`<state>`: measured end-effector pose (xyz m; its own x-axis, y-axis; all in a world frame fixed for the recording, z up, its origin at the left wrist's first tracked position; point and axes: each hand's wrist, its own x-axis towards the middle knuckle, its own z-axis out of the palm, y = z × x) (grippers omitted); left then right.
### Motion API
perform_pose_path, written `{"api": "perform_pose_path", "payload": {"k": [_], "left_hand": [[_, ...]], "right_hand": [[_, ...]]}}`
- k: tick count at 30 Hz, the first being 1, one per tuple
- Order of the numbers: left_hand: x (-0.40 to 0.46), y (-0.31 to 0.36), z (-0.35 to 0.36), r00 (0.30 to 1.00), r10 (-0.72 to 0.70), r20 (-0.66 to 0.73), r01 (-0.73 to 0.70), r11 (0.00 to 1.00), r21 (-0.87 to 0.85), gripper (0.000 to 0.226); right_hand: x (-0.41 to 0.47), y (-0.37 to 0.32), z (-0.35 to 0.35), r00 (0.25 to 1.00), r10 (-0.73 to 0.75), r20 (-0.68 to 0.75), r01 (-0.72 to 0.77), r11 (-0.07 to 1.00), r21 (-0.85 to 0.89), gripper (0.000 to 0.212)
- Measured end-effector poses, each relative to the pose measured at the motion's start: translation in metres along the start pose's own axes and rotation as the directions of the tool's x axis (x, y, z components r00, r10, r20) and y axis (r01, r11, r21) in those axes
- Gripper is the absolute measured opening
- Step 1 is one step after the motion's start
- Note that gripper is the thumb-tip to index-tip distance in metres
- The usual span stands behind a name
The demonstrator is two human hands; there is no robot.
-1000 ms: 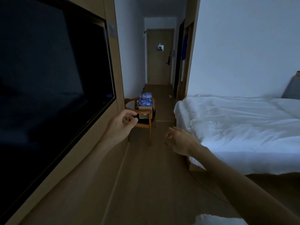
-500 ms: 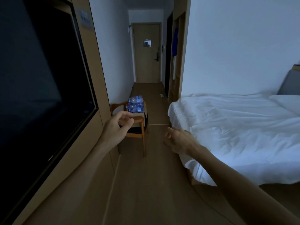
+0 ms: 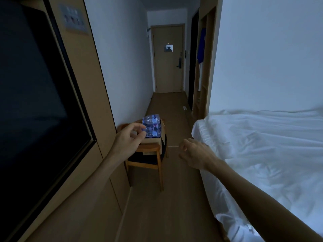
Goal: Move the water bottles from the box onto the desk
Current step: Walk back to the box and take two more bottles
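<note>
Left hand [image 3: 128, 140] out in front, fingers curled loosely, nothing in it. Right hand [image 3: 195, 153] out too, fingers loose and a bit spread, also holding nothing. Past the left hand, water bottles [image 3: 152, 126] piled in a brown box [image 3: 154, 140]. Box sitting on a wooden chair [image 3: 153, 163] by the wall. Big dark TV [image 3: 35, 102] on the left, white bed [image 3: 262, 145] on the right, door [image 3: 168, 58] far down the hall.

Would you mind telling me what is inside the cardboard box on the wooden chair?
Clear plastic water bottles are stacked above the brown cardboard box's rim. The left hand covers their left side, so neither the count nor the box's lower contents can be seen.
</note>
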<state>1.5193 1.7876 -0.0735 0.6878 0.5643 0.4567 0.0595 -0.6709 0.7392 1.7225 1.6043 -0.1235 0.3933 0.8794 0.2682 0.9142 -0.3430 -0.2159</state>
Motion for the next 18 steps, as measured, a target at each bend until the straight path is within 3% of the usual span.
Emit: {"api": "perform_pose_path", "payload": {"k": [18], "left_hand": [[0.312,-0.160,0.098,0.993,-0.111,0.029,0.110,0.993,0.045,0.012]], "right_hand": [[0.312,0.176,0.075,0.999,0.027,0.023,-0.026,1.000,-0.008,0.023]]}}
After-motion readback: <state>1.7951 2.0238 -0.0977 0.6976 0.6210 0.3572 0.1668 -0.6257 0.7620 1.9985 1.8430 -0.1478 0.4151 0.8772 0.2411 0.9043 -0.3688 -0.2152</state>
